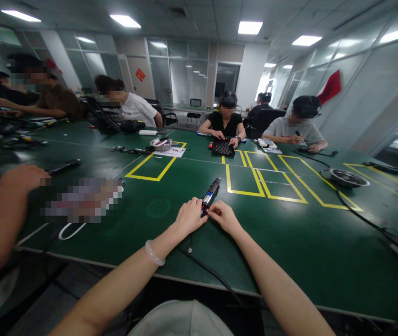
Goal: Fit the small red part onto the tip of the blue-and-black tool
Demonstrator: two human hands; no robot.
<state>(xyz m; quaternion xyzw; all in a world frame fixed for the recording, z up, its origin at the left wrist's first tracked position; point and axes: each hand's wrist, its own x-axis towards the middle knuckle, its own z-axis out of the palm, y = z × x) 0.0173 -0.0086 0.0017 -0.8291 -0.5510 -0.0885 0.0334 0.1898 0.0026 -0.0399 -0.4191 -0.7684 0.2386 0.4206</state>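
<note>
A slim black handheld tool body (211, 191) lies tilted on the green table, with silver and blue parts showing along its upper side. My left hand (191, 215) is closed around its near end and presses it on the tabletop. Close by on the right, my right hand (224, 215) has its fingertips pinched together at that same end, where small red and dark bits show. What sits between those fingertips is too small to name. A thin lead with a ring terminal (190, 250) and a black cable (216, 276) run from under my left hand toward the table edge.
Yellow tape (244, 192) outlines several rectangles on the table. A metal bowl (349, 177) stands at right beside a long black cable. Left, another person's hand (24, 179) is near a similar black tool (63, 166). Across sits a person with a black tray (223, 147).
</note>
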